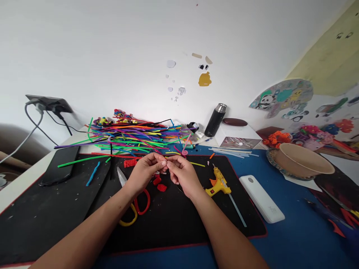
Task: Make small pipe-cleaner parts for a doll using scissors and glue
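Note:
My left hand (147,170) and my right hand (182,173) meet at the fingertips above the black mat (174,228). Both are pinched closed, and whatever lies between the fingertips is too small or hidden to name. Small red fuzzy pieces (162,187) lie on the mat just below the hands. Another red coiled piece (130,163) is behind my left hand. Scissors with red and yellow handles (143,202) lie partly under my left wrist. To the right of my right hand rests a yellow glue gun (219,184) with a clear glue stick in it.
Many coloured pipe cleaners (134,134) are heaped along the back. A black bottle (215,120) stands behind, beside a white box (238,136). On the right are a white case (262,199) and a beige bowl (305,160). A dark phone-like slab (60,165) lies left.

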